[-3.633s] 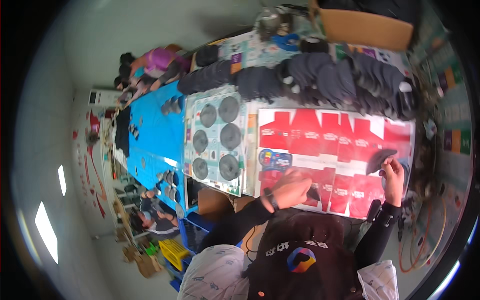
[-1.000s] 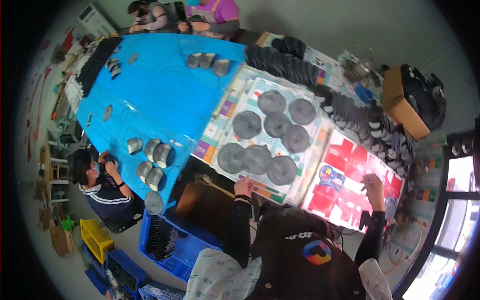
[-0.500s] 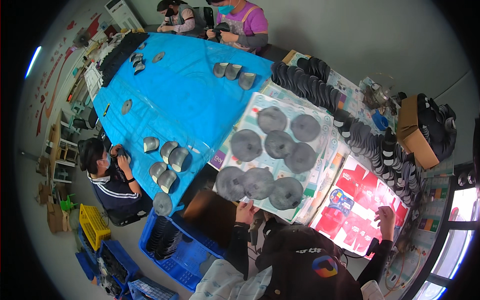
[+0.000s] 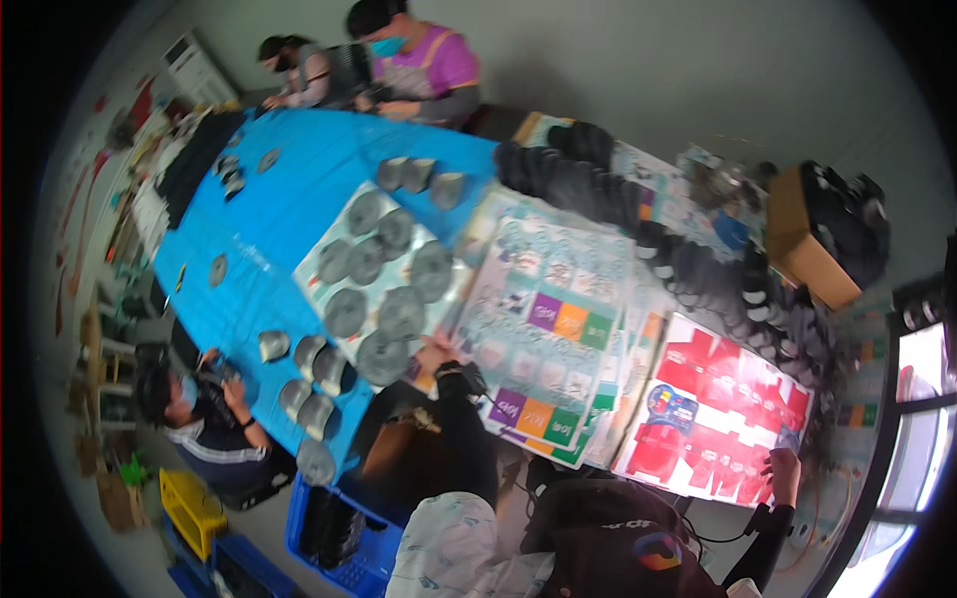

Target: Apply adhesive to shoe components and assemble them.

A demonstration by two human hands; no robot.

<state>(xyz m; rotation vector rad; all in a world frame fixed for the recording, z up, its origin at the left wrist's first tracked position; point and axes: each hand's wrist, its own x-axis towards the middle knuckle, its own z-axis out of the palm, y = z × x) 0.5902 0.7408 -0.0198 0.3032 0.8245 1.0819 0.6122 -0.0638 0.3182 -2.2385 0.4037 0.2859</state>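
My left hand is closed on the near edge of a printed sheet, which is tilted over the blue table. Several round, flat grey pieces lie on that sheet, some overlapping. Beside it rests a stack of printed sheets with coloured blocks. My right hand is at the right edge of a red and white printed sheet, its fingers bent. Blur hides whether they pinch that sheet's edge.
Curved grey pieces sit on the blue table. Rows of dark curved pieces and a cardboard box stand behind the sheets. Blue crate lies below the table edge. One co-worker sits left, two at the far end.
My left hand has carried the sheet with round grey pieces leftward over the blue table, baring the printed stack. My right hand has moved down to the red sheet's edge. The view has shifted.
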